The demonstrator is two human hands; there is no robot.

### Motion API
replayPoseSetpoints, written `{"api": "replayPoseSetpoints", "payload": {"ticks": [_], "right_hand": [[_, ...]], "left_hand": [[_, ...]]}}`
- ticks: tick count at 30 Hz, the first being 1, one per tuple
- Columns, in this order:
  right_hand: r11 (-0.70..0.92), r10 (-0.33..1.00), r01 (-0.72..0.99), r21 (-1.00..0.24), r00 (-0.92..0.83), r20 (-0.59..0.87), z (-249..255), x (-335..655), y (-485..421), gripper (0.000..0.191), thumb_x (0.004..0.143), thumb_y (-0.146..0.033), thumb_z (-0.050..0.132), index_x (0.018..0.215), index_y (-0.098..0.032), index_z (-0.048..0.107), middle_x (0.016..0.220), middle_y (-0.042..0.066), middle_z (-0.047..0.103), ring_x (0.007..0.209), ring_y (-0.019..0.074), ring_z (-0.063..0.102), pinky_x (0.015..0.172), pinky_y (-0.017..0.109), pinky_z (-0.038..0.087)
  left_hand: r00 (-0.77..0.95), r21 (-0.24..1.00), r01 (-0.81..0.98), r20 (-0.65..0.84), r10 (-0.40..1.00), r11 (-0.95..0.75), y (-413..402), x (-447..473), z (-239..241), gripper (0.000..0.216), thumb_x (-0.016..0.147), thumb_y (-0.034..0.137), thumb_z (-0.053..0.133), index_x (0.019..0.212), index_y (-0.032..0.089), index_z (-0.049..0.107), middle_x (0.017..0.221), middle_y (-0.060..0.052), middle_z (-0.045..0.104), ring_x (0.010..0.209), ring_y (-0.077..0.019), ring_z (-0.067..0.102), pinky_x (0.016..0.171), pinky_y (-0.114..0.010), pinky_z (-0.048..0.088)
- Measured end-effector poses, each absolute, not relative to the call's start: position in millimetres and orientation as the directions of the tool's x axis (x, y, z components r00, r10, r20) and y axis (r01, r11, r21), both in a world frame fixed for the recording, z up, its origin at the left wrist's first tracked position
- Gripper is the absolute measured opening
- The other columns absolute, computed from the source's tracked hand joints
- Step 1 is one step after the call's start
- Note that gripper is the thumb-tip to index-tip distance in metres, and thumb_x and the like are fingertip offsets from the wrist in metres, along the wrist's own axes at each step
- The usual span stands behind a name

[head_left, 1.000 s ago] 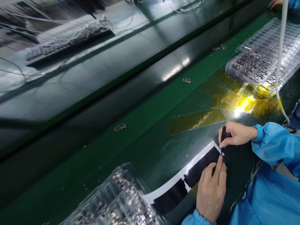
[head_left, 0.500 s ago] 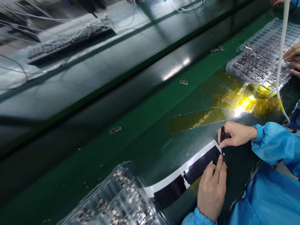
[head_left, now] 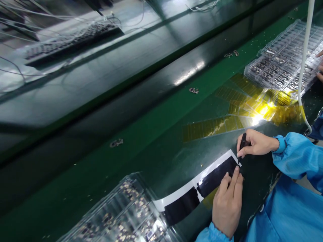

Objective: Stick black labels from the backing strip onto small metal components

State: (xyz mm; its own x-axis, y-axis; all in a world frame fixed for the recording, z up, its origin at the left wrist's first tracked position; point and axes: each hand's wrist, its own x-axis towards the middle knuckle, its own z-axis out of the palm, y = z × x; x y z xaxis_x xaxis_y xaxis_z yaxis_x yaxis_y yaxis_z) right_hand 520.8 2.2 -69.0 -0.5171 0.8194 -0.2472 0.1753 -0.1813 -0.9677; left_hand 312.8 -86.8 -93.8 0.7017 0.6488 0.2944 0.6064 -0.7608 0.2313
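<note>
A white strip carrying black rectangular film pieces lies on the green bench near the front edge. My left hand rests on it, fingertips pressing the strip's right end. My right hand pinches black tweezers, their tip pointing down at the strip's right corner, just above my left forefinger. Both sleeves are blue.
Yellow film sheets lie behind my hands. One clear tray of small metal parts sits at the right, another at the front left. Loose metal parts ride the dark belt. A white hose hangs right. Another person's fingers touch the right tray.
The small metal parts on the belt have drifted left. The other person's hand has drawn back toward the right edge. My own hands have barely shifted at the strip's end.
</note>
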Motion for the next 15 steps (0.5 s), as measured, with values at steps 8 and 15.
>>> {"api": "replayPoseSetpoints", "payload": {"ticks": [8,15], "right_hand": [[-0.054,0.789,0.316,-0.947,-0.568,-0.234,-62.5,520.0,7.8,0.010,0.072,-0.022,0.063,0.073,-0.011,0.063,0.063,0.001,0.061,0.055,0.0095,0.054,0.052,0.019,0.043],[-0.054,0.794,0.316,-0.947,-0.561,-0.233,-61.7,517.8,8.3,0.009,0.071,-0.021,0.064,0.070,-0.012,0.063,0.060,0.000,0.061,0.053,0.0091,0.053,0.051,0.019,0.043]], "left_hand": [[0.696,0.242,0.604,0.304,0.651,-0.759,-86.4,313.9,-95.0,0.023,0.081,0.003,0.051,0.100,0.006,0.063,0.115,-0.011,0.063,0.088,-0.0233,0.053,0.085,-0.041,0.051],[0.696,0.255,0.601,0.299,0.653,-0.757,-87.1,313.5,-96.1,0.023,0.081,0.003,0.051,0.100,0.006,0.063,0.112,-0.012,0.064,0.087,-0.0222,0.053,0.085,-0.040,0.051]]}}
